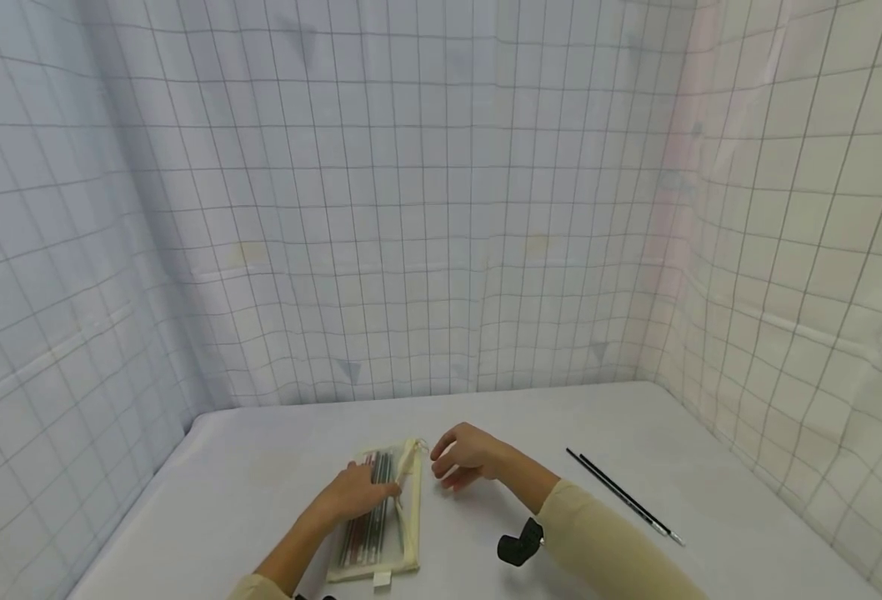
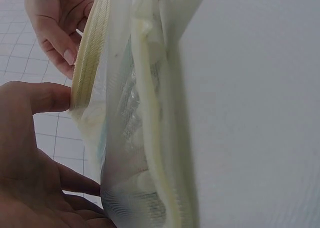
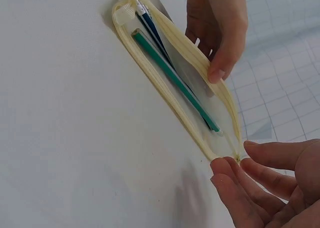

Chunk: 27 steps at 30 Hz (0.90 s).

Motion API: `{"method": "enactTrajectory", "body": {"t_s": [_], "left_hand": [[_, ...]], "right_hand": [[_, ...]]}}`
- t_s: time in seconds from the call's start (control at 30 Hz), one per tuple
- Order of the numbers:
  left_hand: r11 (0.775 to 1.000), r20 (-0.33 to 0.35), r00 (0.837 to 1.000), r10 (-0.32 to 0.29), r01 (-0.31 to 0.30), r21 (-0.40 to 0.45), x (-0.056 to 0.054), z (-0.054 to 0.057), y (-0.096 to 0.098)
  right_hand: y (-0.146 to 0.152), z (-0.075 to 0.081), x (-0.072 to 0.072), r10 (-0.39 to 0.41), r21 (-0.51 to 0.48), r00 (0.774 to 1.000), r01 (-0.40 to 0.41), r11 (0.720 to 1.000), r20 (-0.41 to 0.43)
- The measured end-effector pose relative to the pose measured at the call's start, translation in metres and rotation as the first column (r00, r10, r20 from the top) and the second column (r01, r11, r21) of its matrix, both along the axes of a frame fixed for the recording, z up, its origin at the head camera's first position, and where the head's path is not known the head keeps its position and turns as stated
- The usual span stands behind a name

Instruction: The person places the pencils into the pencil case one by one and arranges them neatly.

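Observation:
A see-through mesh pencil case (image 1: 413,542) with cream zipper trim lies on the white table, several pencils showing through it. My left hand (image 1: 358,492) lies across it and grips the near side of its opening, the thumb at the zipper edge (image 2: 90,52). The mouth gapes in the right wrist view, where a green pencil (image 3: 175,80) and a dark blue pencil (image 3: 156,35) are inside. Just right of the case's far end is my right hand (image 1: 471,457), fingers loosely bent; its fingertips appear right at the zipper's end in the right wrist view.
Two black pencils (image 1: 624,497) with pale ends lie side by side on the table to the right. A black wrist device (image 1: 519,543) sits by the right sleeve. White gridded curtains (image 1: 426,208) enclose the table at the back and sides.

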<state>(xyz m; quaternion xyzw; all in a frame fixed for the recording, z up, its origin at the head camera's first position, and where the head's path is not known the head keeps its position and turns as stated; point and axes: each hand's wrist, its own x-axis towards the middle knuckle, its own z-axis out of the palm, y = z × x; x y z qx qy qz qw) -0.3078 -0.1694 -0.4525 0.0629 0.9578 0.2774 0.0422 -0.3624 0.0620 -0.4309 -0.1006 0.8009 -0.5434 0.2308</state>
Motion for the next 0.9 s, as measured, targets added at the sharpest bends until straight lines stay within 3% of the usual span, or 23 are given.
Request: {"method": "enactTrajectory", "body": {"t_s": [0.37, 0.9], "left_hand": [[0.999, -0.004, 1.0, -0.03, 0.03, 0.015, -0.001, 0.001, -0.001], [1.0, 0.019, 1.0, -0.018, 0.018, 0.008, -0.002, 0.0, -0.002]], "right_hand": [[0.037, 0.01, -0.004, -0.039, 0.05, 0.999, 0.04, 0.998, -0.028], [0.083, 0.013, -0.006, -0.096, 0.105, 0.994, 0.102, 0.989, -0.059]]}}
